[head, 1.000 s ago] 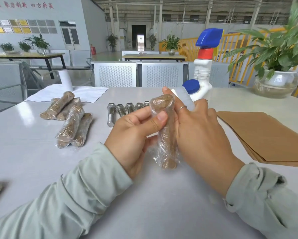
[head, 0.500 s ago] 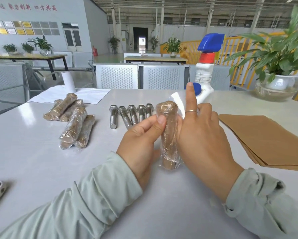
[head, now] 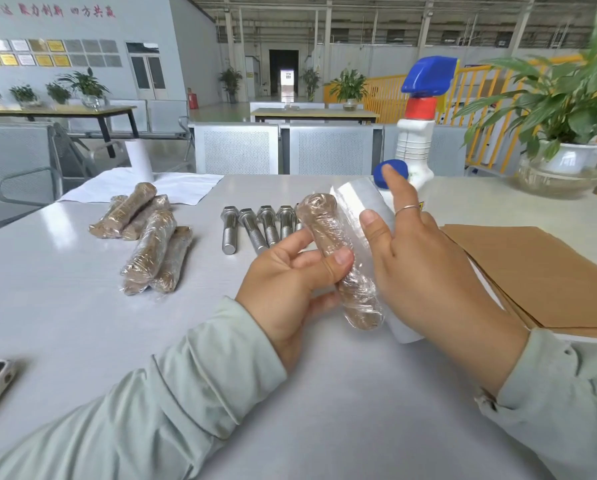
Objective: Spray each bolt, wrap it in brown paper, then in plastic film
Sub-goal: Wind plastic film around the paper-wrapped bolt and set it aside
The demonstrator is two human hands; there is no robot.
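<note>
Gripping a brown-paper-wrapped bolt covered in clear plastic film [head: 338,261], left hand [head: 290,289] pinches it mid-shaft, thumb on top, above the white table [head: 82,323] centre. Right hand [head: 428,271] at 3 o'clock holds a roll of clear plastic film [head: 359,202], index finger raised. 4 bare steel bolts [head: 255,226] at 11 o'clock; wrapped bolt pile [head: 148,237] at 9 o'clock; brown paper sheets [head: 549,271] at 3 o'clock.

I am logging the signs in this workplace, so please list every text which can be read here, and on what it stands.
"聚力创新": red characters on the back wall.
"四方共赢": red, same wall.
Characters left of these: cut by the picture's edge.
Wall plaques: too small to read.
Spray bottle label: mostly hidden behind the right hand, unreadable.
</note>
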